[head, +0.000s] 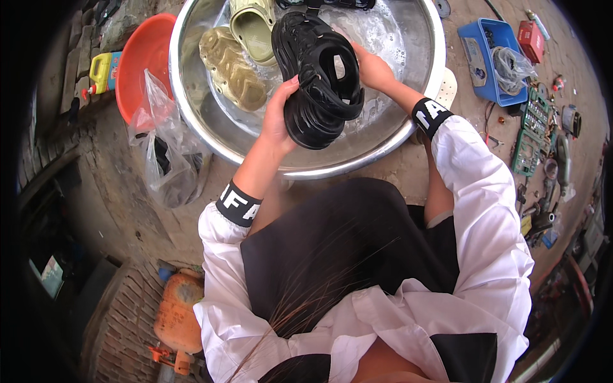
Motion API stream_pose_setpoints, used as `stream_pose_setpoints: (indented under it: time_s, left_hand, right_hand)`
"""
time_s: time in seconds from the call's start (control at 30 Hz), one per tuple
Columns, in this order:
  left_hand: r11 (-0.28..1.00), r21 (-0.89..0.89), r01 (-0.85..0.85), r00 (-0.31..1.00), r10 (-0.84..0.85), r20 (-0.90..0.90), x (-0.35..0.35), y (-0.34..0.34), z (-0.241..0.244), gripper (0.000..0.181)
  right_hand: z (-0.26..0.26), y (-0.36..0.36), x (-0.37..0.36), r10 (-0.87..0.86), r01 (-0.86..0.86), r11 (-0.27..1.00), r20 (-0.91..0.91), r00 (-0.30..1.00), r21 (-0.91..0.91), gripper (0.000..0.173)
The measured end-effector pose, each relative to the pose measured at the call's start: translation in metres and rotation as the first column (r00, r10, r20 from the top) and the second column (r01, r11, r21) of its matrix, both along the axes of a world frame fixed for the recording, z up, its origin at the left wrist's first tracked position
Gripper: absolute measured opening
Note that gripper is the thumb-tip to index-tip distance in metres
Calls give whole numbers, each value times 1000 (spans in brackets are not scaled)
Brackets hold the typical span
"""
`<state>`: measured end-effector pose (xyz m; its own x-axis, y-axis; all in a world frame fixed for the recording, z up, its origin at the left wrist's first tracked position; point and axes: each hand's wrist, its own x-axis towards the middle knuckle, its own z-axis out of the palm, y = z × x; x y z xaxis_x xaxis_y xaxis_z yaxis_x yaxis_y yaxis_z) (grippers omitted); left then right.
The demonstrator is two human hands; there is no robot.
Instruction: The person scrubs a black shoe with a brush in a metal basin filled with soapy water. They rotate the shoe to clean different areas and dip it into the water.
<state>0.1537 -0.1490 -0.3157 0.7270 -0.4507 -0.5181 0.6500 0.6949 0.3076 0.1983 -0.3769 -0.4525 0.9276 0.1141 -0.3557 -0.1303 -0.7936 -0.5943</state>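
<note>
Between my hands is a wet black clog-style shoe (311,91) with a heel strap, tilted above a large metal basin (306,170). My left hand (280,112) grips its near left side, thumb on the upper. On its far right side rests my right hand (371,67), its fingers partly hidden behind the shoe. Soapy water (383,38) lies in the basin. To the left in it, an olive clog (251,36) stands with its opening showing, and a second olive clog (232,72) lies beside it. Another black shoe (330,4) is cut off at the top edge.
Left of the basin are an orange-red plastic tub (143,62), a yellow bottle (99,72) and a clear plastic bag (167,167). At right sit a pale clog (448,88), a blue bin (488,62), a green socket set (530,134) and scattered metal parts. An orange tank (179,311) stands lower left.
</note>
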Motion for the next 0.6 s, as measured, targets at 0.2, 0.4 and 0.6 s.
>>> stream_pose_setpoints:
  time_s: [0.2, 0.4, 0.6]
  left_hand:
    - [948, 73, -310, 945, 299, 129, 52, 2, 4, 25]
    - [865, 90, -493, 841, 448, 303, 95, 39, -39, 31]
    - [825, 108, -555, 797, 489, 355, 109, 41, -62, 43]
  right_hand:
    - [6, -2, -2, 93, -90, 972, 2, 996, -218, 44]
    - [71, -8, -8, -38, 56, 889, -48, 998, 455, 30]
    - [111, 18, -14, 32, 14, 716, -53, 998, 698, 28]
